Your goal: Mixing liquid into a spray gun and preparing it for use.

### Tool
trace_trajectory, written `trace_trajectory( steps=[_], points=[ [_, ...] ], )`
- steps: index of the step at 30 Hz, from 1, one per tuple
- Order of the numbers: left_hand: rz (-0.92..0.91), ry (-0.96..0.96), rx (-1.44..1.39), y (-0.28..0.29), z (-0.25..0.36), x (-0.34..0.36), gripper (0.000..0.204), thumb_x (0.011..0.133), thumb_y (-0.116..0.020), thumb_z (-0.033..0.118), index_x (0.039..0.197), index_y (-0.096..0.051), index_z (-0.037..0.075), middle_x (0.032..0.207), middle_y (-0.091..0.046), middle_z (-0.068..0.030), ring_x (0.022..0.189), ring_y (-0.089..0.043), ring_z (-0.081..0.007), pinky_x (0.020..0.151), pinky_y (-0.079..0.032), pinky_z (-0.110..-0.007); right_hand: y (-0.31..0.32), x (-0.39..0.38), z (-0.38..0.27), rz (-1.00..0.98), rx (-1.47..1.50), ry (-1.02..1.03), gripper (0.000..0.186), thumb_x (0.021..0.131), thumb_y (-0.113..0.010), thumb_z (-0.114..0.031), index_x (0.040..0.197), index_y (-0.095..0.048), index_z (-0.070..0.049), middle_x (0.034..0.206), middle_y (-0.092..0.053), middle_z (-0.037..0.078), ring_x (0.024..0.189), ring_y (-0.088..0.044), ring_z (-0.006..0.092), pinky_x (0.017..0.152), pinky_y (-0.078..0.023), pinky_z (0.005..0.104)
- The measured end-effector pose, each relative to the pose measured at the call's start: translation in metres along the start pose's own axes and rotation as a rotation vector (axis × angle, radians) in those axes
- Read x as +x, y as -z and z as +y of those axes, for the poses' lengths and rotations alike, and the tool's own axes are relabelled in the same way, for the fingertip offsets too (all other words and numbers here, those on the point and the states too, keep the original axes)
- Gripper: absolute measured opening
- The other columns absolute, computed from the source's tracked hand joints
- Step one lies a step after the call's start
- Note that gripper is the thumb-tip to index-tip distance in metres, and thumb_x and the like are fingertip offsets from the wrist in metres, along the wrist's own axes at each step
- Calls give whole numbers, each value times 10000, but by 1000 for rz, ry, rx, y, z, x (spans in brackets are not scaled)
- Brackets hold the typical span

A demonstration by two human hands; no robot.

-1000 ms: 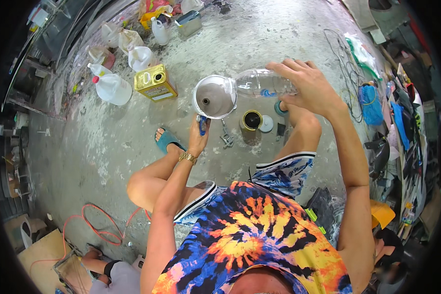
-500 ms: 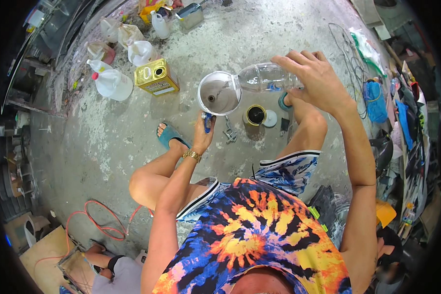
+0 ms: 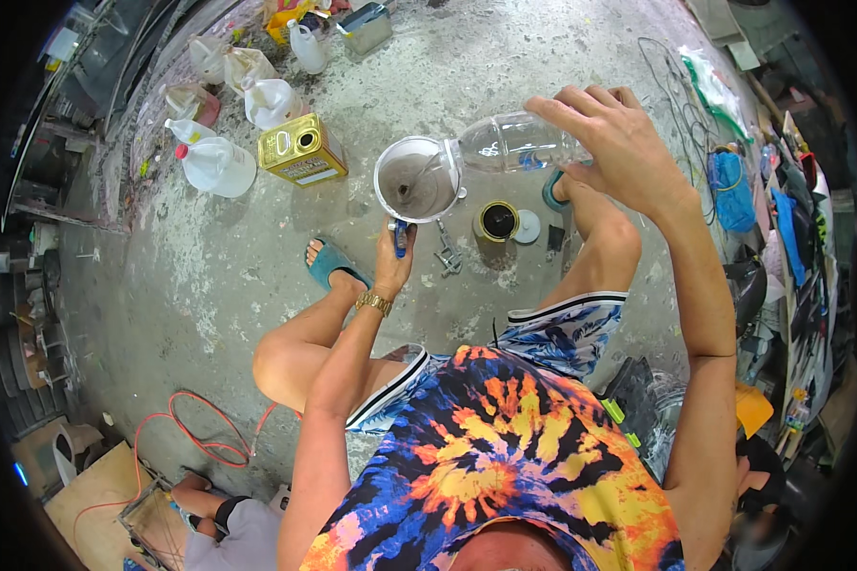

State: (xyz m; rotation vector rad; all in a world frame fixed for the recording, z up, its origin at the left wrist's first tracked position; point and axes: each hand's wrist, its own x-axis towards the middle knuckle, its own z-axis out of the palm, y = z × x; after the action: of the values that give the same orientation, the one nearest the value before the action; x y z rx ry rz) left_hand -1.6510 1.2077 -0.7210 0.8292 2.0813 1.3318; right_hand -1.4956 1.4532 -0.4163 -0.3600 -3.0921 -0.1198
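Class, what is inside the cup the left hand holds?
The cup shows a greyish wall, a dark bottom opening and apparently a thin liquid stream; anything below is hidden.

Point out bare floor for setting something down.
Bare floor lies beyond the clear bottle, right of the grey tub, and between the gold tin and left sandal. Crowded: among the plastic jugs, and around the open can and white disc.
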Motion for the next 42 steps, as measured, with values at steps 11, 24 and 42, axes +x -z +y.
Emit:
trace_trajectory(
  steps=[11, 24, 42],
  points=[
    [7, -39, -8, -1, -1, -1, 329, 918, -595, 136, 1191, -473, 0, 988, -647, -191, 854, -620, -311, 783, -470, -367, 2, 2, 0, 21, -35, -3, 639, 703, -763, -158, 1279, -493, -216, 1069, -581, 9, 1072, -553, 202, 964, -393, 399],
    [-40, 87, -41, -6, 17, -1, 352, 930, -587, 173, 1217, -480, 0, 1001, -641, -175, 886, -612, -264, 825, -459, -356, -63, -7, 3, 69, 528, -66, 684, 722, -748, -181, 1335, -447, -159, 1221, -563, 80, 1116, -547, 265, 961, -418, 406],
    [120, 301, -329, 8, 33, 85, 447, 978, -497, 248, 1360, -421, 28, 1217, -551, -116, 884, -659, -190, 646, -537, -265, -504, 74, 69, 336, 1294, -717, 690, 635, -820, -99, 1250, -508, -83, 1173, -552, 133, 1132, -526, 280, 934, -440, 375]
  ],
)
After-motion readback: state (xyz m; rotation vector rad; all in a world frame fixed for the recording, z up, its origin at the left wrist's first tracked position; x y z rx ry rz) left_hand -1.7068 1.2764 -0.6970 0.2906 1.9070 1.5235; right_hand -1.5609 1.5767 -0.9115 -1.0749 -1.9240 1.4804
